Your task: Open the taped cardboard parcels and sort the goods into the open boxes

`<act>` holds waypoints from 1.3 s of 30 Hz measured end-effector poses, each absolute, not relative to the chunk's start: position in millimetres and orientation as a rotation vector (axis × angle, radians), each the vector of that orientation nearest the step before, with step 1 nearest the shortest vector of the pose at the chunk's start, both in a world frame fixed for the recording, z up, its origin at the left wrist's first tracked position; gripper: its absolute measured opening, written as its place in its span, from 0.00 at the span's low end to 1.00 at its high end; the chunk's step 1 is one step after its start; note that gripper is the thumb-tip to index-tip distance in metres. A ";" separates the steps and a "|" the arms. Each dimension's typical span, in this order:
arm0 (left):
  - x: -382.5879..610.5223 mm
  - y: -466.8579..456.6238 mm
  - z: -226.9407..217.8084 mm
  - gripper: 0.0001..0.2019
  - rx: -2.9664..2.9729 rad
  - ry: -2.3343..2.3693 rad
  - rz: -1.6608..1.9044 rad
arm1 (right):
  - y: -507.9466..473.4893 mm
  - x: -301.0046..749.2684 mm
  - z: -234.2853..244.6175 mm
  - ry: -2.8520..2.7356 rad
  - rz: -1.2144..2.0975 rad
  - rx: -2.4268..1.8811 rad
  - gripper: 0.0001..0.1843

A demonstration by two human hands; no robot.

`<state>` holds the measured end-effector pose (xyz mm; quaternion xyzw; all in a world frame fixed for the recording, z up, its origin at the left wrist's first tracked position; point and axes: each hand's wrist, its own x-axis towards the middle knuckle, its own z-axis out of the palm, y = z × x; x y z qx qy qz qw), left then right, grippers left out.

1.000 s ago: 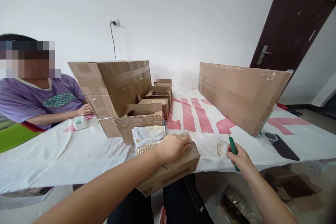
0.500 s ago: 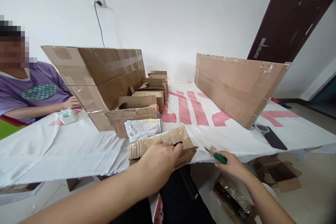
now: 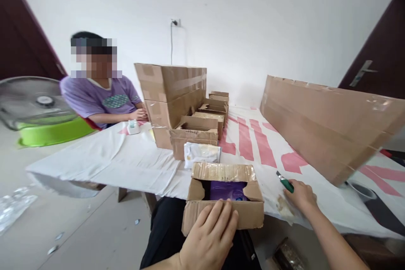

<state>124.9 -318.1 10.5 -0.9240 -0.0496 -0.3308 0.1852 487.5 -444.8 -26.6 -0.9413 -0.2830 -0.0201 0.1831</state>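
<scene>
A small cardboard box (image 3: 223, 216) stands at the table's front edge with its top flaps raised, and a purple package (image 3: 226, 190) shows inside. My left hand (image 3: 211, 228) lies with fingers stretched over the box's near flap, gripping nothing. To the right of the box, my right hand (image 3: 300, 196) is wrapped round a green utility knife (image 3: 286, 182), its blade end pointing away to the upper left. Just below that hand lies a torn scrap of cardboard or tape (image 3: 284, 209). Behind the box rests a white plastic package (image 3: 201, 155).
Several open cardboard boxes (image 3: 193, 138) run back along a tall cardboard panel (image 3: 186, 84). Another panel (image 3: 325, 122) stands to the right. A person (image 3: 107, 97) sits across at the left, beside a small white object (image 3: 133, 127). A black phone-like slab (image 3: 386, 215) lies far right.
The box now stands open toward me with the purple package visible. My left hand has shifted to its near flap. My view has swung left, and the knife is over the table.
</scene>
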 end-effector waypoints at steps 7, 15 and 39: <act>129.5 -309.7 -6.7 0.18 -2.540 -0.173 -1.192 | -407.3 432.2 21.6 -1.187 -0.170 -2.212 0.20; 144.4 -315.8 -4.8 0.13 -2.628 -0.294 -1.547 | -381.1 300.4 104.1 -2.085 0.365 -1.680 0.22; 133.8 -256.1 64.7 0.11 -3.173 -0.386 -0.998 | -324.6 357.0 74.6 -2.073 0.247 -2.246 0.50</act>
